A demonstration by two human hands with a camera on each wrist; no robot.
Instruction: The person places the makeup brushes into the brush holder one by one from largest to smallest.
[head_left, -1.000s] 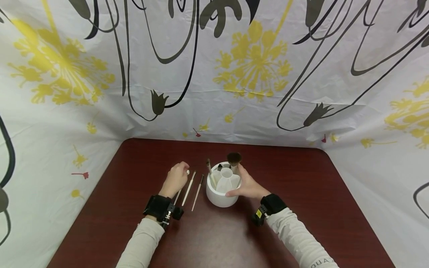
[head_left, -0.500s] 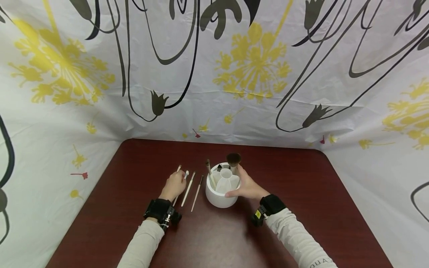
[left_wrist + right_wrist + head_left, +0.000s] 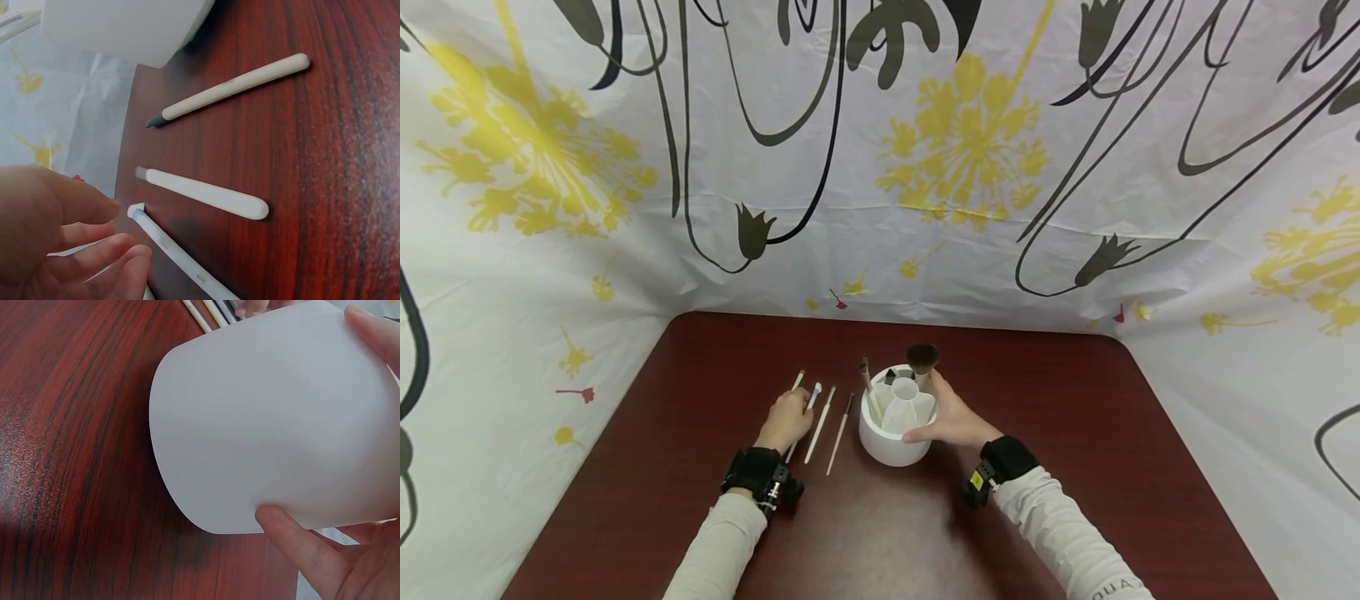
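Observation:
My right hand (image 3: pixel 958 421) grips the right side of a white round brush holder (image 3: pixel 891 452), thumb at the front. A large fluffy makeup brush (image 3: pixel 922 357) and a slimmer brush (image 3: pixel 876 403) stand in its compartments. To the left, my left hand (image 3: pixel 785 419) hovers over two brushes lying on the table, one white-tipped (image 3: pixel 181 256) and one farther left (image 3: pixel 798 381). In the left wrist view its thumb and loosely bent fingers are apart, with nothing between them. Beside it lie a pale-handled brush (image 3: pixel 206 194) and a dark-tipped brush (image 3: pixel 234 87).
The dark red wooden table (image 3: pixel 1037 375) has rounded far corners. A white cloth (image 3: pixel 880 267) with yellow and grey flowers hangs behind and around it. Several loose brushes lie roughly parallel between the left hand and the holder.
My left hand has drawn back down and left, uncovering the heads of the white-tipped brush and the leftmost brush. The right hand and holder have stayed put.

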